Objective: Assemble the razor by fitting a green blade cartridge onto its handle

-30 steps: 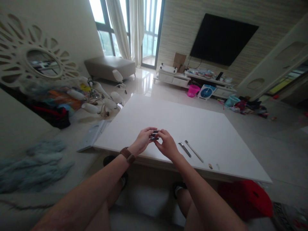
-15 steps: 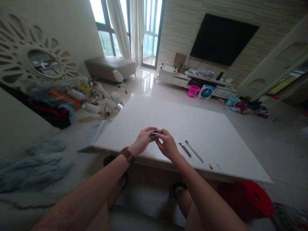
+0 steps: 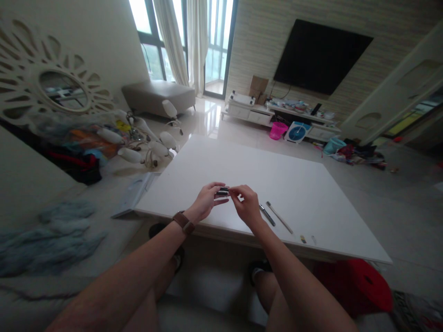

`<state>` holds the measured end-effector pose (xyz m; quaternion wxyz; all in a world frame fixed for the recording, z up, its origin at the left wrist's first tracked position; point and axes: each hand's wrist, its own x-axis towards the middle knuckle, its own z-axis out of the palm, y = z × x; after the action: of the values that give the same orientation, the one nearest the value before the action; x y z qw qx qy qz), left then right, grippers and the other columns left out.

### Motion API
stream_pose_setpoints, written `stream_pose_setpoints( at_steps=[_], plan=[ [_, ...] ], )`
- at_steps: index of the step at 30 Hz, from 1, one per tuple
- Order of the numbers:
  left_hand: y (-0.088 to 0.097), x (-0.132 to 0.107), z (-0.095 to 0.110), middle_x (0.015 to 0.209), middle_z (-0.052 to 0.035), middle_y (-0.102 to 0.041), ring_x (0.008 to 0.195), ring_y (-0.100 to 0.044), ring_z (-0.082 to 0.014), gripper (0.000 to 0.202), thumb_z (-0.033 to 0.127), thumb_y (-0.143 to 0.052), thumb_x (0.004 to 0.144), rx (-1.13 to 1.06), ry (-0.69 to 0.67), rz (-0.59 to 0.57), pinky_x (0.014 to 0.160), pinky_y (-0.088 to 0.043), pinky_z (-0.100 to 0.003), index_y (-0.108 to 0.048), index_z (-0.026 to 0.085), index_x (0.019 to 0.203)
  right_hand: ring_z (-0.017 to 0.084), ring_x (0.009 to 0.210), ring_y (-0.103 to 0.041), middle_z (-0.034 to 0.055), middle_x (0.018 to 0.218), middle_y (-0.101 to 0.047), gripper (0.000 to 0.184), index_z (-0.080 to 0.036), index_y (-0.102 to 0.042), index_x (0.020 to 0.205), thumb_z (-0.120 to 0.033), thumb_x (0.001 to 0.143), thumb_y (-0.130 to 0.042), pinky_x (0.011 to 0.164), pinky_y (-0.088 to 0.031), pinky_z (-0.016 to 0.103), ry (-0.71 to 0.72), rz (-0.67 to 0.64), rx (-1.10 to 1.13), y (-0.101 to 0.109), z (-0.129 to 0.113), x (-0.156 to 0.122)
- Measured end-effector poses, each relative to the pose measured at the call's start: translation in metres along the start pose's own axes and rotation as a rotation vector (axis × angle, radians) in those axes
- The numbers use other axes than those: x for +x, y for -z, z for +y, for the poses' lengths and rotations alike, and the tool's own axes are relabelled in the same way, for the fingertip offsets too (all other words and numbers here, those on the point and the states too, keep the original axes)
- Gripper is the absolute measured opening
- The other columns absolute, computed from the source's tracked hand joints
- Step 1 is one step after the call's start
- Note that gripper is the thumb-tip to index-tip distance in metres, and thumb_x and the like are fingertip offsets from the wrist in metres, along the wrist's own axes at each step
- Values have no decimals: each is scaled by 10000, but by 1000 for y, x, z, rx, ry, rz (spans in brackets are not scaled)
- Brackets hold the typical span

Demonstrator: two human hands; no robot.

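Observation:
Over the near part of the white table (image 3: pixel 277 177), my left hand (image 3: pixel 205 203) grips a small black-and-silver object (image 3: pixel 222 191) between thumb and fingers. Its exact kind is too small to make out. My right hand (image 3: pixel 246 203) is closed in a pinch, fingertips at the object's right end. Just right of that hand lies a slim dark, silver-edged tool (image 3: pixel 267 216), its upper tip partly covered by the hand. Alongside it rests a long thin brush (image 3: pixel 280 218) with a pale handle and dark head, like a toothbrush.
Near the table's front edge lie a small yellow-and-black piece (image 3: pixel 303 239) and a small clear piece (image 3: pixel 314 240). A red cylindrical item (image 3: pixel 363 286) stands below the right front edge. Beyond the left edge is a chandelier (image 3: pixel 152 143) on the floor.
My right hand has moved slightly right, from over the object to its right end, and covers the slim tool's tip. My left hand's lower fingers have straightened beneath the object.

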<state>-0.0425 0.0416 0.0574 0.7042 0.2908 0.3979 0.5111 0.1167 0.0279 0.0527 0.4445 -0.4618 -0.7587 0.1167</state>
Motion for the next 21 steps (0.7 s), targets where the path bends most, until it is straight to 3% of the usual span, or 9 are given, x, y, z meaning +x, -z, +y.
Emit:
stream_pose_setpoints(
  at_steps=[15,21],
  plan=[
    [1,-1,2,913,-125,-697,819,-703,-224,140,93,-517,857,27,29,19,756,-603,-466,-632,131,927,192,789,-618,34,850,-739,150,-238,-741,963,-198,927,-600,761,-493,320,-36,-18,-31,2,-4,0],
    [2,0,3,1052,-157,-698,862,-729,-257,188,67,-521,801,46,35,5,784,-593,-463,-611,128,955,207,835,-603,58,839,-697,148,-209,-742,881,-237,925,-604,803,-464,324,-98,-14,-218,6,11,5]
  ],
)
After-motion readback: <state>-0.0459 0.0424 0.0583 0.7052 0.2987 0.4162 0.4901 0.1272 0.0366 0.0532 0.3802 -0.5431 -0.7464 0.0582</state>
